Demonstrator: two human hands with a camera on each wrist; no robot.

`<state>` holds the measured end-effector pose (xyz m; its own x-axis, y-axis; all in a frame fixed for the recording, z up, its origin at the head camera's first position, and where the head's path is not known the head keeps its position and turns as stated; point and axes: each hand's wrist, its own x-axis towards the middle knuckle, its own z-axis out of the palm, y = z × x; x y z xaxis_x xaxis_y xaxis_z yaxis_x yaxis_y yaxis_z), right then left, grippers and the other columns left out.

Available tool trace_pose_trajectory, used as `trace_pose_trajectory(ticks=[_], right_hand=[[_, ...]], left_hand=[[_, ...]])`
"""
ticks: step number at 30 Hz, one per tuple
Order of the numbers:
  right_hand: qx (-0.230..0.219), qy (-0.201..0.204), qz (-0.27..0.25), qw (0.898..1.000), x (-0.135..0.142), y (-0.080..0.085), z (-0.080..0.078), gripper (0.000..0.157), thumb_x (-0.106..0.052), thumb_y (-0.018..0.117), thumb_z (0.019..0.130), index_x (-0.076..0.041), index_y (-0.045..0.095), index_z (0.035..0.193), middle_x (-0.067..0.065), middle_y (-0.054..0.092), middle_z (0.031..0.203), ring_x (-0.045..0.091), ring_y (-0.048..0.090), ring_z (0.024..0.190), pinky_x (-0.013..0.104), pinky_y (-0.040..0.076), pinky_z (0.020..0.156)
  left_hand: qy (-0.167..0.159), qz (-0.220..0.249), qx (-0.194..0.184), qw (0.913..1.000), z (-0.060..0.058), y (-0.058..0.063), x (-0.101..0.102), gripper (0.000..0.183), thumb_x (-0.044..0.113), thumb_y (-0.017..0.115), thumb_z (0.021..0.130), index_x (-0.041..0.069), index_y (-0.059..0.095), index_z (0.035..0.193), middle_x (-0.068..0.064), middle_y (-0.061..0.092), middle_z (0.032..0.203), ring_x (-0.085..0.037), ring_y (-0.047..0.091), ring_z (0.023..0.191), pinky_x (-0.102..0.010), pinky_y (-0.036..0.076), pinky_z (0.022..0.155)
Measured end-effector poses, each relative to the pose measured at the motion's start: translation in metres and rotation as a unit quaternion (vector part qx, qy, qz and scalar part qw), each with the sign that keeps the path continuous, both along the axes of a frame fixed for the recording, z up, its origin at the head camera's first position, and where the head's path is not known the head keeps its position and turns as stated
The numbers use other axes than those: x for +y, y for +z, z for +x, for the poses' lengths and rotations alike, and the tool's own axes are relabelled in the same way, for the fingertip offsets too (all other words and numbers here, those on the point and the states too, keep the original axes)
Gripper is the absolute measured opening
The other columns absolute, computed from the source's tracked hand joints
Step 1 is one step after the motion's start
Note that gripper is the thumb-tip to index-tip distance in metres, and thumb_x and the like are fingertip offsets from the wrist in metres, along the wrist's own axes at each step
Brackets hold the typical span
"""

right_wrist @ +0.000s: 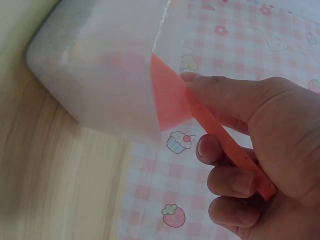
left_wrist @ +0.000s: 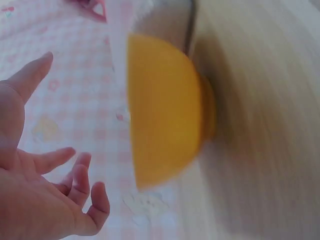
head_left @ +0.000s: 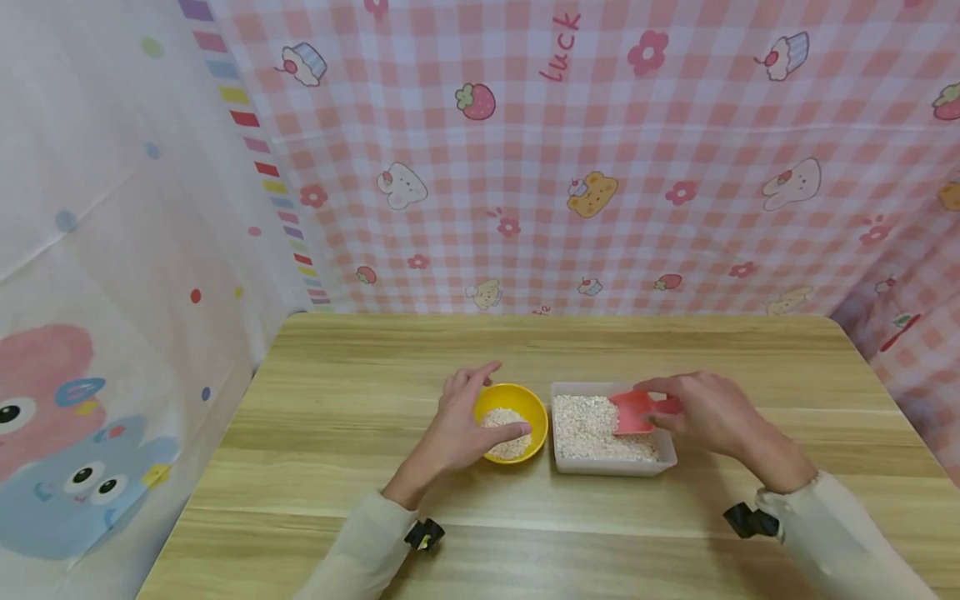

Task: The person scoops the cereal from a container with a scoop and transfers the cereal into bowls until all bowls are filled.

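My right hand (head_left: 708, 412) grips the handle of a small red scoop (head_left: 634, 413). The scoop's front end dips into pale oat flakes (head_left: 588, 425) in a translucent white rectangular tub (head_left: 615, 468). In the right wrist view the fingers curl round the scoop's handle (right_wrist: 235, 152), and part of its bowl shows through the tub wall. Just left of the tub stands a yellow bowl (head_left: 534, 408) with some flakes (head_left: 506, 425) inside. My left hand (head_left: 461, 425) hovers at the bowl's left side, thumb stretched over the opening; in the left wrist view its fingers are apart from the bowl (left_wrist: 165, 115).
Bowl and tub stand side by side on a wood-grain table (head_left: 360, 400). Behind the table's far edge hangs a pink checked cloth (head_left: 525, 167), and a white printed cloth (head_left: 127, 250) hangs at the left.
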<state>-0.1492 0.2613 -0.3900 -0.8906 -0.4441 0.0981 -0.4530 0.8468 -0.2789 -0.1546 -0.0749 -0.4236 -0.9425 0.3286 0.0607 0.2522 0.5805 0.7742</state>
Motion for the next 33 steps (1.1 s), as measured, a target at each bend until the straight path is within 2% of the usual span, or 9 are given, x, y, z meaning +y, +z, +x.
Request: trace_pose_trajectory(ticks=[3,6,9,12,19,22,25,29,33], right_hand=[[-0.001,0.000,-0.006,1.000,0.000,-0.002,0.000,0.035,-0.018,0.082,0.079,-0.011,0.075,0.113,0.008,0.076,0.096,0.015,0.069,0.077,0.036,0.054,0.062],[-0.005,0.000,-0.012,1.000,0.001,-0.004,0.000,0.036,-0.018,0.083,0.079,-0.011,0.074,0.114,0.009,0.076,0.098,0.014,0.068,0.077,0.037,0.054,0.063],[-0.005,0.001,-0.017,1.000,0.001,-0.006,0.000,0.036,-0.018,0.083,0.079,-0.011,0.074,0.114,0.009,0.075,0.098,0.012,0.066,0.076,0.036,0.054,0.064],[-0.003,0.001,-0.023,1.000,0.002,-0.007,0.000,0.037,-0.019,0.083,0.079,-0.011,0.074,0.114,0.008,0.076,0.097,0.008,0.061,0.071,0.033,0.051,0.063],[-0.011,-0.002,-0.033,0.999,0.003,-0.011,-0.001,0.037,-0.020,0.083,0.080,-0.012,0.074,0.115,0.005,0.075,0.091,0.005,0.052,0.066,0.029,0.045,0.060],[-0.014,-0.006,-0.037,0.999,0.004,-0.013,-0.001,0.037,-0.020,0.082,0.081,-0.012,0.074,0.116,0.002,0.074,0.088,0.005,0.051,0.065,0.028,0.044,0.060],[-0.018,-0.009,-0.044,0.999,0.005,-0.016,-0.001,0.037,-0.019,0.082,0.081,-0.012,0.074,0.116,-0.002,0.071,0.084,0.005,0.049,0.064,0.026,0.043,0.059],[-0.031,-0.010,-0.066,0.997,0.005,-0.020,-0.002,0.038,-0.017,0.082,0.081,-0.012,0.073,0.117,-0.008,0.062,0.072,0.006,0.043,0.061,0.025,0.038,0.057],[-0.043,-0.011,-0.094,0.995,0.006,-0.027,-0.003,0.038,-0.016,0.081,0.082,-0.012,0.073,0.119,-0.011,0.052,0.066,0.006,0.041,0.059,0.023,0.036,0.055]], left_hand=[[-0.029,0.011,-0.003,0.9995,0.004,0.004,0.009,0.087,0.042,0.084,0.078,0.012,0.043,0.149,-0.012,0.055,0.118,-0.030,0.049,0.109,-0.039,0.046,0.090],[-0.057,0.015,-0.017,0.9981,0.005,0.006,0.018,0.086,0.039,0.084,0.079,0.008,0.044,0.148,-0.012,0.059,0.108,-0.027,0.054,0.091,-0.028,0.046,0.076],[-0.075,0.005,-0.031,0.9966,0.004,0.004,0.025,0.086,0.039,0.084,0.079,0.010,0.043,0.149,-0.009,0.062,0.101,-0.018,0.052,0.075,-0.021,0.041,0.063],[-0.087,-0.005,-0.047,0.9951,0.004,0.002,0.031,0.088,0.038,0.084,0.079,0.009,0.040,0.150,-0.004,0.063,0.096,-0.011,0.048,0.065,-0.019,0.040,0.058],[-0.098,-0.023,-0.086,0.9912,0.006,-0.003,0.044,0.094,0.037,0.084,0.079,0.009,0.034,0.154,0.007,0.061,0.081,-0.008,0.047,0.054,-0.018,0.038,0.051],[-0.104,-0.030,-0.088,0.9903,0.007,-0.005,0.048,0.096,0.036,0.084,0.080,0.007,0.032,0.155,0.010,0.061,0.076,-0.007,0.047,0.053,-0.018,0.040,0.053],[-0.109,-0.036,-0.083,0.9899,0.007,-0.006,0.052,0.097,0.035,0.083,0.080,0.004,0.030,0.155,0.011,0.061,0.072,-0.006,0.047,0.054,-0.018,0.043,0.060],[-0.110,-0.038,-0.082,0.9898,0.007,-0.008,0.054,0.098,0.034,0.083,0.081,0.003,0.028,0.155,0.011,0.060,0.070,-0.005,0.049,0.057,-0.017,0.044,0.066],[-0.106,-0.041,-0.085,0.9900,0.007,-0.009,0.056,0.099,0.034,0.084,0.080,0.004,0.027,0.156,0.010,0.059,0.069,-0.006,0.049,0.057,-0.018,0.043,0.060]])
